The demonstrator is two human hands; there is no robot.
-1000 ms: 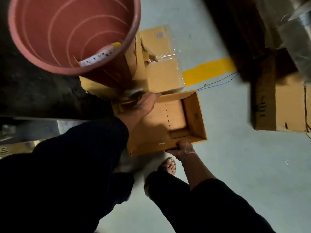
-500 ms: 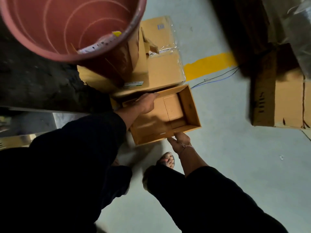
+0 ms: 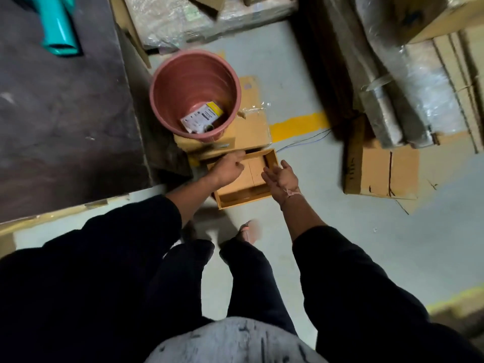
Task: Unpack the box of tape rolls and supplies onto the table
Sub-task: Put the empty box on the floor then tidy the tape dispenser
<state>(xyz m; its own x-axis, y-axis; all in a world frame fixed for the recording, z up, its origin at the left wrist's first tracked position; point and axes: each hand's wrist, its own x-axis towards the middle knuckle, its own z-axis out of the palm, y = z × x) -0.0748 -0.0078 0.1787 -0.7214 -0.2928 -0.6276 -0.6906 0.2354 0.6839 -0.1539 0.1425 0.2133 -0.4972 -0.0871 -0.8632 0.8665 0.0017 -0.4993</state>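
The open box [image 3: 245,176] sits on the floor just near the pink bucket [image 3: 195,94], apparently empty. Left hand [image 3: 227,167] curled on its far rim; right hand [image 3: 281,176] open, empty. Unpacking looks finished; next, let go and rise.

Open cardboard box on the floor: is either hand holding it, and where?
The left hand rests curled at the open box's far-left rim; a grip cannot be confirmed. The right hand is open beside its right wall, holding nothing.
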